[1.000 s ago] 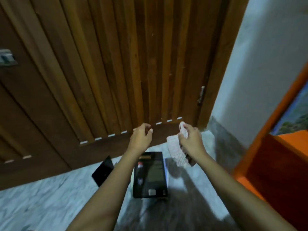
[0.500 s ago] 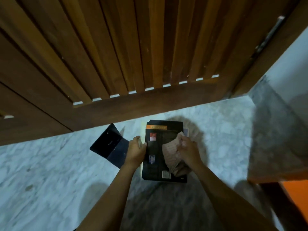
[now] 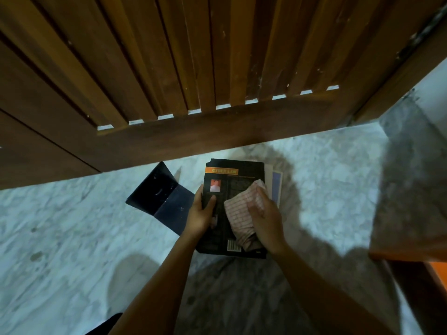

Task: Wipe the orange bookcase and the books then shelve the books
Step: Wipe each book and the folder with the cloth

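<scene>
A black book (image 3: 239,182) with an orange title band lies back cover up on a small stack on the marble floor. My left hand (image 3: 202,213) grips its left edge, thumb on the cover. My right hand (image 3: 264,218) holds a checked pink-white cloth (image 3: 240,211) pressed onto the cover's right half. A lighter book (image 3: 277,187) peeks out under the black one on the right. Only a corner of the orange bookcase (image 3: 433,269) shows at the lower right.
A dark open folder or cover (image 3: 162,197) lies on the floor left of the stack. A slatted wooden door (image 3: 193,68) fills the top. Grey-white marble floor (image 3: 72,238) spreads left and right. A wall skirting (image 3: 411,165) stands at the right.
Both hands came down from in front of the door to the stack. My left hand took the black book's edge and my right hand laid the cloth on its cover. The view tilted downward.
</scene>
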Action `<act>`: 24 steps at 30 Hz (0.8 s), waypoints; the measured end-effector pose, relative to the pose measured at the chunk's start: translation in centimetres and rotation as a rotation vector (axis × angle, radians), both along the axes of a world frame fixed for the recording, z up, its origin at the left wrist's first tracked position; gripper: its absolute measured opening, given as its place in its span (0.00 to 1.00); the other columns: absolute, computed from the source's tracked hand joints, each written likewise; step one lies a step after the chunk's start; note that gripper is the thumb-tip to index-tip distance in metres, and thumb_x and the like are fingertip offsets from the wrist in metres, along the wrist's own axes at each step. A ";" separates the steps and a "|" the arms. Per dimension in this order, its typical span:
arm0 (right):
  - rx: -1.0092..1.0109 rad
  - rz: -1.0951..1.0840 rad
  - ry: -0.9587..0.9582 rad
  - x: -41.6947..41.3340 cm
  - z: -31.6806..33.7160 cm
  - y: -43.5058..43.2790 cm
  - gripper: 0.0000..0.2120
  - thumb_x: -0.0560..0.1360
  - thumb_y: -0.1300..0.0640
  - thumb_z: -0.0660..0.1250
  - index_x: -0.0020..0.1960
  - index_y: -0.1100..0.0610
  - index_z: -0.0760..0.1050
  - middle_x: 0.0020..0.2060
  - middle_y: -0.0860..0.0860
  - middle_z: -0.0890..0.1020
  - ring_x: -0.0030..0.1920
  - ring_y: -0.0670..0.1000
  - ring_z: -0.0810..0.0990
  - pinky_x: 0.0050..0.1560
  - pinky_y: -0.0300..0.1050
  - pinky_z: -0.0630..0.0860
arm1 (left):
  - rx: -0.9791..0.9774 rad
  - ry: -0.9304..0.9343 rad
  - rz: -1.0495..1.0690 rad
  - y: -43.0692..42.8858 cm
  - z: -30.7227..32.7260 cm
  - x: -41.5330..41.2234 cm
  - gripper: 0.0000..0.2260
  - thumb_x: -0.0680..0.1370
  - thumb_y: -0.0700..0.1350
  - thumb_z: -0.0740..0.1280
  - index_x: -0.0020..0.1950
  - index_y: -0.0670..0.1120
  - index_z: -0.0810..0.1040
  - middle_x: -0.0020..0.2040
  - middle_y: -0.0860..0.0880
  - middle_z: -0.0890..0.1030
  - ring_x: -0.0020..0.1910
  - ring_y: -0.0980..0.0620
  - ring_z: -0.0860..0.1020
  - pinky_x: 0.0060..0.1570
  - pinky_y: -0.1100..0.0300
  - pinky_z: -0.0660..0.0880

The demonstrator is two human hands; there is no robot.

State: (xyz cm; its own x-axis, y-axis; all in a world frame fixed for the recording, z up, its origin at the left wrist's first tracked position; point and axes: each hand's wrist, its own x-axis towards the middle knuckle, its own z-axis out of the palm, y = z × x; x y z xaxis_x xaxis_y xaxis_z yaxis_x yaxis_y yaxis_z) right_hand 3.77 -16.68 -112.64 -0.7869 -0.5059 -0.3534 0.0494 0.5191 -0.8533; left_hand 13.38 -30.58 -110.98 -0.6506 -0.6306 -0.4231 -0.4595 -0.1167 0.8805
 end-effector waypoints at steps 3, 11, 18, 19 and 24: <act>0.039 0.005 0.057 0.4 -1.1 -0.5 0.21 0.79 0.48 0.56 0.72 0.49 0.62 0.59 0.50 0.74 0.55 0.49 0.77 0.51 0.43 0.80 | 0.064 0.045 -0.021 -1.1 0.2 0.6 0.13 0.80 0.44 0.60 0.65 0.52 0.69 0.61 0.47 0.77 0.58 0.49 0.78 0.58 0.50 0.76; -0.010 -0.068 0.172 1.9 -0.4 -0.7 0.23 0.80 0.56 0.58 0.74 0.54 0.59 0.66 0.53 0.69 0.60 0.47 0.71 0.44 0.22 0.70 | -0.071 0.078 0.061 -0.7 1.1 0.2 0.13 0.81 0.39 0.59 0.65 0.46 0.72 0.59 0.51 0.77 0.58 0.55 0.76 0.56 0.67 0.74; -0.059 -0.107 0.241 2.6 -0.1 -0.4 0.23 0.80 0.56 0.59 0.74 0.50 0.61 0.70 0.50 0.67 0.68 0.48 0.68 0.61 0.28 0.64 | -0.011 0.152 0.152 0.2 2.6 -0.4 0.13 0.79 0.44 0.63 0.63 0.46 0.72 0.54 0.51 0.80 0.54 0.51 0.79 0.54 0.55 0.78; -0.061 -0.115 0.230 2.7 0.0 -0.2 0.23 0.80 0.55 0.59 0.74 0.49 0.61 0.70 0.51 0.68 0.67 0.49 0.68 0.60 0.26 0.64 | -0.034 0.148 0.130 0.4 2.8 -0.5 0.11 0.80 0.45 0.62 0.62 0.47 0.72 0.52 0.53 0.80 0.53 0.53 0.80 0.51 0.59 0.78; -0.043 -0.137 0.207 3.7 -0.2 0.3 0.23 0.80 0.55 0.59 0.74 0.51 0.61 0.68 0.53 0.68 0.65 0.53 0.71 0.63 0.46 0.72 | -0.134 0.129 0.056 1.5 3.0 0.2 0.05 0.82 0.46 0.59 0.55 0.56 0.70 0.48 0.60 0.77 0.48 0.62 0.77 0.41 0.74 0.73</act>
